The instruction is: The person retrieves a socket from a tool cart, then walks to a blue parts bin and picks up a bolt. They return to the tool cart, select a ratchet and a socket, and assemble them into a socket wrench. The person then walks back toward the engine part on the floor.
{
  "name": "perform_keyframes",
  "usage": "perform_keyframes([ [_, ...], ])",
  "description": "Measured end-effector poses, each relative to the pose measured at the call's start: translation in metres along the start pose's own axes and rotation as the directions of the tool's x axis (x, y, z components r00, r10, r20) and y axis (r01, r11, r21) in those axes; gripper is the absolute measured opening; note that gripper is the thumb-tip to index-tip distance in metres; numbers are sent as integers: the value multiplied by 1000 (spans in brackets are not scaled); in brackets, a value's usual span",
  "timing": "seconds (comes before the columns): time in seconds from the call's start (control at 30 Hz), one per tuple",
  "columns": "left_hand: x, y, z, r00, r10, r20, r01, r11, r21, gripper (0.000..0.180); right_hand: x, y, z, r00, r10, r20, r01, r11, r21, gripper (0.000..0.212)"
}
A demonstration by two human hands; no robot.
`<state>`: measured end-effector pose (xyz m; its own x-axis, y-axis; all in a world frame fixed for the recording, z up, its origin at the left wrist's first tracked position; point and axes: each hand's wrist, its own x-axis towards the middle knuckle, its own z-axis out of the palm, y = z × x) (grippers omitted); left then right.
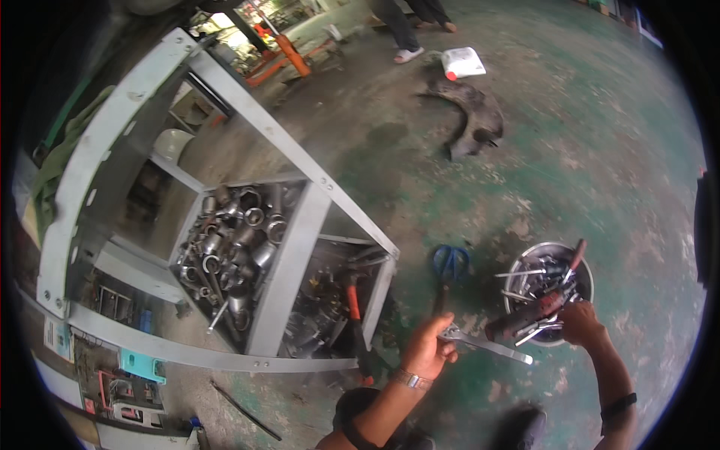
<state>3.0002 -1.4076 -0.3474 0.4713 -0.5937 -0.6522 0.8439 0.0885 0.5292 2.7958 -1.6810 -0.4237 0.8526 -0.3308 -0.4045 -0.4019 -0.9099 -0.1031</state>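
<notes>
My left hand is closed round one end of a silver wrench, whose other end points right toward a round metal bowl. Hand tools fill the bowl, among them a dark red cylindrical tool lying across the rim and a red-brown handle sticking up. My right hand is at the bowl's right side, its fingers curled down among the tools. What they grip is hidden. Blue-handled scissors lie on the floor just beyond my left hand, which covers part of the view of their lower end.
A grey metal rack stands at left, its bins holding many sockets and a hammer with an orange-red handle. Farther off lie a curved dark part and a white container. Another person's legs show at the top.
</notes>
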Motion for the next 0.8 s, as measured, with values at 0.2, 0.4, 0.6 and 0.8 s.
perform_keyframes([
  [0.2,-2,1,-5,1000,26,16,-26,1000,-5,10,9,-13,-24,838,46,-543,238,865,441,22],
  [0.4,-3,-4,10,998,63,-11,-62,996,69,9,12,-72,-73,951,-116,-287,309,294,905,31],
  [0.6,-29,-34,40,964,222,-147,-198,967,158,11,-8,-117,-106,831,-507,-229,429,321,844,59],
  [0.8,-61,-74,82,985,74,-155,2,900,437,20,-65,-124,-111,954,-296,55,118,538,835,48],
])
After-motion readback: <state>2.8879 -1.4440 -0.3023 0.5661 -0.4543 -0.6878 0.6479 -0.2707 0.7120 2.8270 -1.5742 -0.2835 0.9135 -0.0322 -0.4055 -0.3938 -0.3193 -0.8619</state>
